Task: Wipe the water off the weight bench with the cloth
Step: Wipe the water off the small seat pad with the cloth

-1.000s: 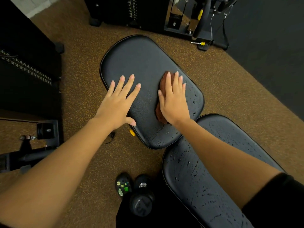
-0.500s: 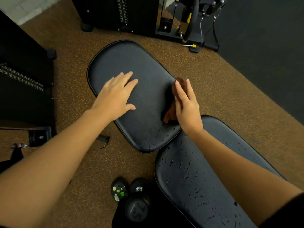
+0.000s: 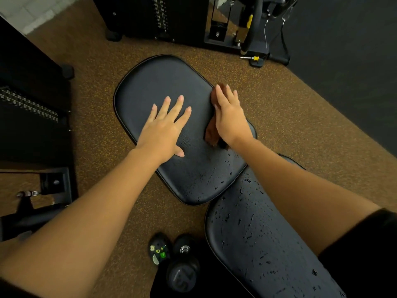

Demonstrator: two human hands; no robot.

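The black weight bench has a seat pad (image 3: 154,82) ahead of me and a longer back pad (image 3: 257,244) near me. Water drops dot the seat's near end (image 3: 206,179) and cover much of the back pad. A brown cloth (image 3: 211,131) lies on the seat's right side, mostly hidden under my right hand (image 3: 228,117), which presses flat on it. My left hand (image 3: 165,127) rests flat on the middle of the seat with fingers spread, holding nothing.
A dumbbell (image 3: 182,269) and a dark shoe (image 3: 160,248) lie on the brown speckled floor beside the back pad. A cable machine with a weight stack (image 3: 161,16) stands beyond the seat. A yellow-tipped pin (image 3: 251,58) lies at its base. Black equipment (image 3: 32,108) fills the left side.
My right hand has laid flat on the cloth again and pushed it up along the seat's right edge. My left hand has spread its fingers on the seat.
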